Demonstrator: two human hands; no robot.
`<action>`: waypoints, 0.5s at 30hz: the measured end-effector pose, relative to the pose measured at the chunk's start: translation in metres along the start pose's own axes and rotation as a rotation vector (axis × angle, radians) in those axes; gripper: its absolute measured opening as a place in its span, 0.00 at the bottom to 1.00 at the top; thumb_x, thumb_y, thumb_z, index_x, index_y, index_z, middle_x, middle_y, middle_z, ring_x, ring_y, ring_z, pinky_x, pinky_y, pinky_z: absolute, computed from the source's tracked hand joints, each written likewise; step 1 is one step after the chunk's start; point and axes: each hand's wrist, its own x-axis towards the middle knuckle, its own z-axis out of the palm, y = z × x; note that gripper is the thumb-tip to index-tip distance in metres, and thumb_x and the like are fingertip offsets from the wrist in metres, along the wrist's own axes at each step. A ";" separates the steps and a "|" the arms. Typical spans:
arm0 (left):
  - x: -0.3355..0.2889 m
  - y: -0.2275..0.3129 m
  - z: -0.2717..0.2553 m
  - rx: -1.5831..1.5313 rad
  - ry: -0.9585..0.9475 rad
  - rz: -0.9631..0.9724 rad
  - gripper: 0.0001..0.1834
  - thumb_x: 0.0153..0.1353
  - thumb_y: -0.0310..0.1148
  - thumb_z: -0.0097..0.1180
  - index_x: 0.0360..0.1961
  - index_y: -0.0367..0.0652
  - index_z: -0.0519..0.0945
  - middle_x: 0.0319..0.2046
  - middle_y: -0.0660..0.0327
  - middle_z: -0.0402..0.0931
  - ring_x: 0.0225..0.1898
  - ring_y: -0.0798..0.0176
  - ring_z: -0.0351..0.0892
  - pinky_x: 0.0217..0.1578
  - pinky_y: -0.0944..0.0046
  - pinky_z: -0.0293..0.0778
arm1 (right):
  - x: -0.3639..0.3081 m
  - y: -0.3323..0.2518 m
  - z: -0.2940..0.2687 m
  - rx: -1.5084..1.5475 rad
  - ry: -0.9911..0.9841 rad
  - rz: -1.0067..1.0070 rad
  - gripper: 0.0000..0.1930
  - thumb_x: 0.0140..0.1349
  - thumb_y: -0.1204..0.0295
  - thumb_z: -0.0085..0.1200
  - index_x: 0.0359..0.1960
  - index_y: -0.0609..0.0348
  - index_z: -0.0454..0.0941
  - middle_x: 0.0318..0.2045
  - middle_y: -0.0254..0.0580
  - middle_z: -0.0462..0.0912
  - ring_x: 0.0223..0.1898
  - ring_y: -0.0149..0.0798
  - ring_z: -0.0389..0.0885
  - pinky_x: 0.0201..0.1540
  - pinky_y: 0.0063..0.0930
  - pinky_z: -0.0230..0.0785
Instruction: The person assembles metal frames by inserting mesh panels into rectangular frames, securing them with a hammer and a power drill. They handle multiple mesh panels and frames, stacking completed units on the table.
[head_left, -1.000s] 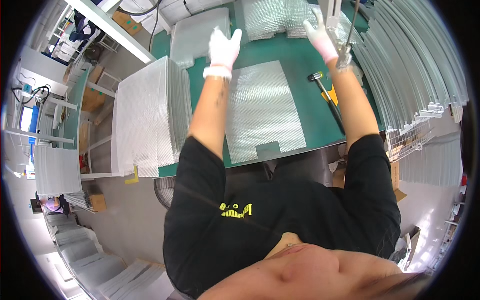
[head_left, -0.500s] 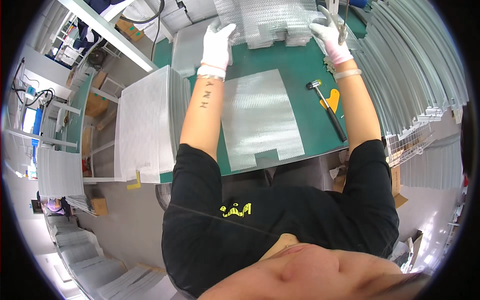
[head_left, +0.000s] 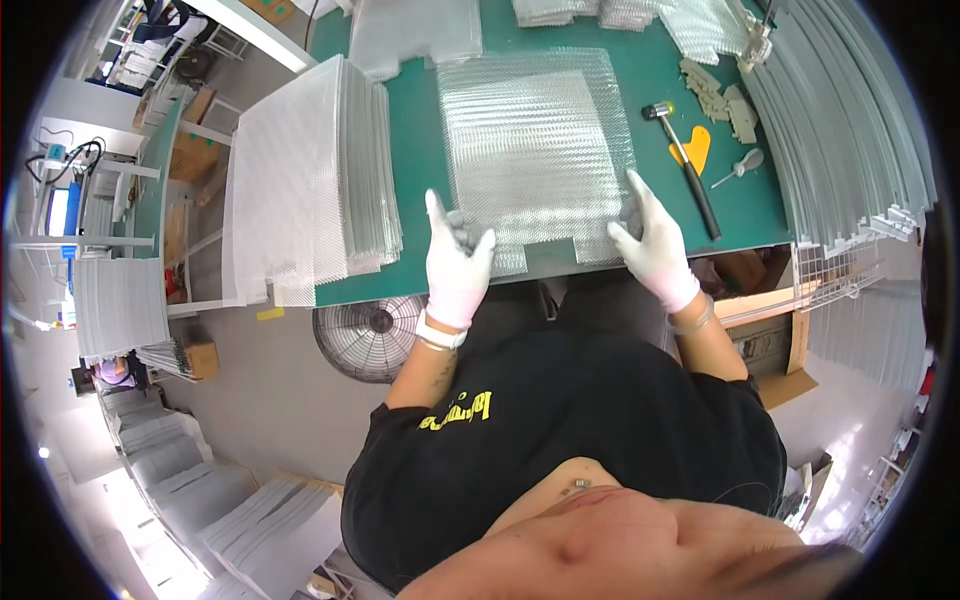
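Note:
A silvery mesh sheet [head_left: 622, 110] lies over a similar notched mesh sheet [head_left: 540, 150] on the green table, their edges not quite lined up. My left hand [head_left: 459, 255], in a white glove with greyish fingertips, is at the near left edge of the upper sheet, thumb over it and index finger stretched along the side. Opposite, my right hand [head_left: 655, 245], gloved too, has its thumb over the right edge. Both seem to hold the upper sheet lightly by its sides; the fingers partly blend with the mesh.
Right of the sheets lie a black-handled hammer [head_left: 690, 180], a yellow scraper-like piece [head_left: 692, 150] and a screwdriver [head_left: 745, 164]. A tall stack of mesh sheets [head_left: 290, 180] stands left. More sheets [head_left: 415, 35] lie at the back. A floor fan [head_left: 375, 335] stands below the table edge.
Both hands have come back from the far pile to the near table edge. A second mesh sheet now overlies the notched one. The screwdriver has come into sight.

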 end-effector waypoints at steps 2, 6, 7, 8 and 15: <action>0.005 0.005 -0.005 0.163 -0.109 -0.010 0.47 0.56 0.30 0.65 0.72 0.33 0.52 0.45 0.50 0.74 0.37 0.60 0.75 0.40 0.63 0.75 | 0.001 0.007 0.005 -0.094 0.023 -0.032 0.36 0.57 0.69 0.61 0.68 0.62 0.62 0.58 0.59 0.75 0.59 0.55 0.75 0.61 0.38 0.68; 0.005 -0.002 -0.001 0.280 -0.124 0.096 0.40 0.56 0.32 0.65 0.68 0.32 0.62 0.51 0.45 0.74 0.52 0.47 0.76 0.54 0.56 0.73 | 0.003 0.014 0.011 -0.127 0.011 -0.011 0.36 0.57 0.68 0.61 0.67 0.61 0.63 0.57 0.58 0.75 0.57 0.55 0.75 0.60 0.39 0.69; 0.005 -0.001 -0.001 0.278 -0.137 0.063 0.38 0.57 0.32 0.64 0.67 0.33 0.63 0.52 0.44 0.74 0.54 0.46 0.75 0.56 0.55 0.72 | 0.005 0.014 0.012 -0.128 0.011 -0.012 0.35 0.57 0.67 0.61 0.67 0.61 0.63 0.57 0.58 0.76 0.57 0.56 0.76 0.60 0.39 0.69; 0.005 -0.003 0.000 0.289 -0.131 0.079 0.38 0.57 0.32 0.64 0.67 0.33 0.64 0.52 0.44 0.74 0.54 0.45 0.75 0.55 0.55 0.72 | 0.006 0.013 0.013 -0.135 0.003 0.002 0.35 0.57 0.68 0.61 0.67 0.60 0.63 0.57 0.57 0.76 0.58 0.55 0.75 0.60 0.38 0.69; 0.005 -0.024 0.014 0.333 -0.125 0.093 0.34 0.58 0.33 0.63 0.64 0.34 0.66 0.52 0.46 0.74 0.53 0.44 0.75 0.54 0.55 0.73 | 0.007 0.022 0.027 -0.249 -0.036 0.034 0.34 0.55 0.68 0.63 0.65 0.56 0.66 0.48 0.52 0.77 0.50 0.54 0.77 0.53 0.39 0.72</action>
